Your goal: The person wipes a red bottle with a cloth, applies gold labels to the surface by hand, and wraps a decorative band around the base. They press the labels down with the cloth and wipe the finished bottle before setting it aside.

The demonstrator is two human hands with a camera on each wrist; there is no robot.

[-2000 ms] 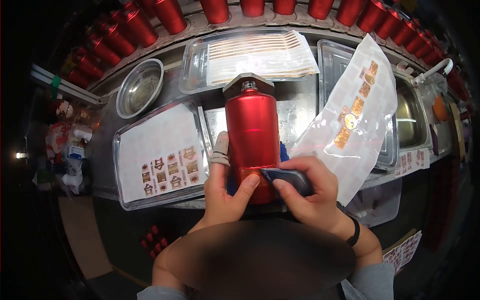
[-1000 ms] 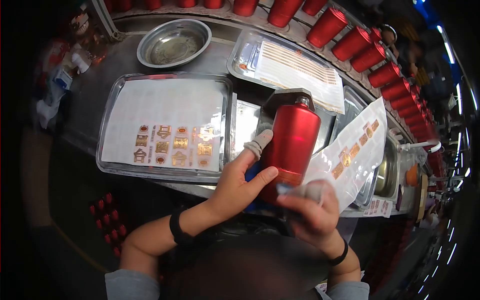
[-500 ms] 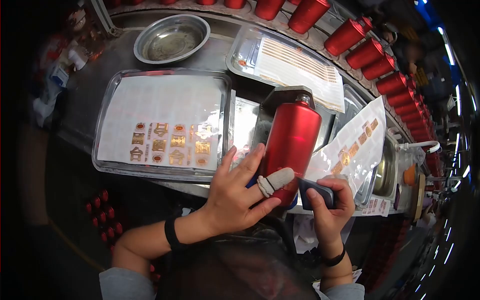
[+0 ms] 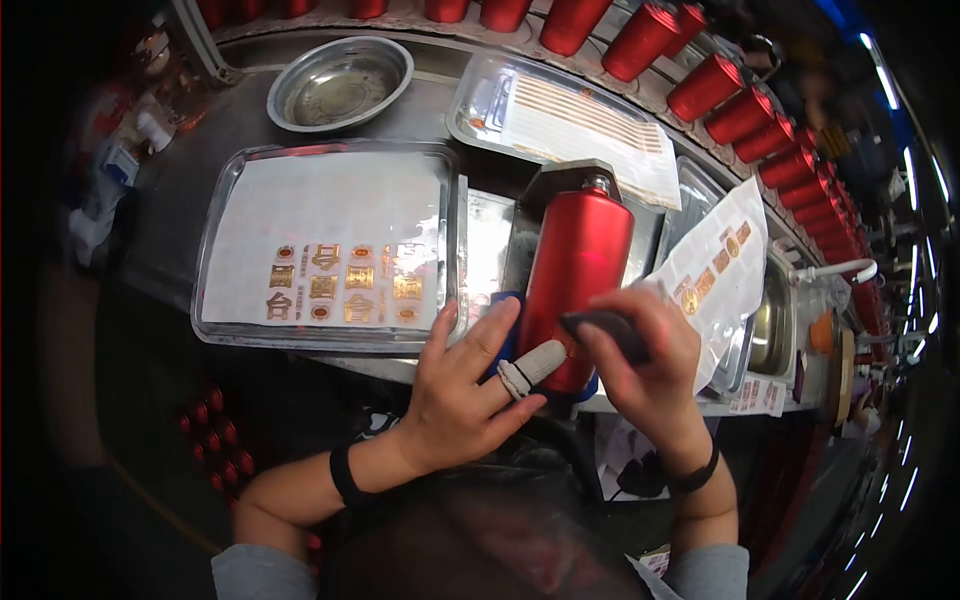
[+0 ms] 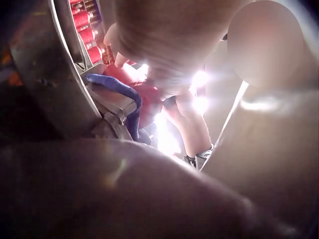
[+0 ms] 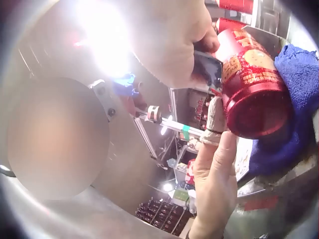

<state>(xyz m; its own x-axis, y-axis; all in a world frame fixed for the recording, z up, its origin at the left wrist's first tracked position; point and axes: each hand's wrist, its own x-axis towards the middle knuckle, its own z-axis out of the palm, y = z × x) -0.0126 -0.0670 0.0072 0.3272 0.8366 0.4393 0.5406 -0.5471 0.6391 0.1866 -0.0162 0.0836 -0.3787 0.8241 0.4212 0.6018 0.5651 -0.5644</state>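
Note:
A glossy red bottle (image 4: pixel 580 250) lies in a dark angular holder, its neck pointing away from me. Gold and red decals (image 6: pixel 254 62) show on its side in the right wrist view. My right hand (image 4: pixel 655 355) pinches a dark flat scraper (image 4: pixel 618 335) against the bottle's lower part. Beside the base is my left hand (image 4: pixel 460 400), fingers spread, its cloth-covered index finger (image 4: pixel 540 365) touching the bottle near the scraper. A blue cloth (image 6: pixel 301 74) lies under the bottle. In the left wrist view, the hand's work is mostly hidden.
To the left, a clear tray (image 4: pixel 325 342) bears a sheet of gold decals (image 4: pixel 320 200). A metal bowl (image 4: pixel 340 85) stands behind it. Another tray (image 4: pixel 480 105) with striped strips sits at the back. A decal sheet (image 4: pixel 715 270) lies right, before a tap (image 4: pixel 835 270). Red bottles (image 4: pixel 640 42) line the rear.
The head view has turned. My left hand has gone from holding the bottle's side to spread fingers at its lower part. The scraper moved off to the right, then back onto the bottle.

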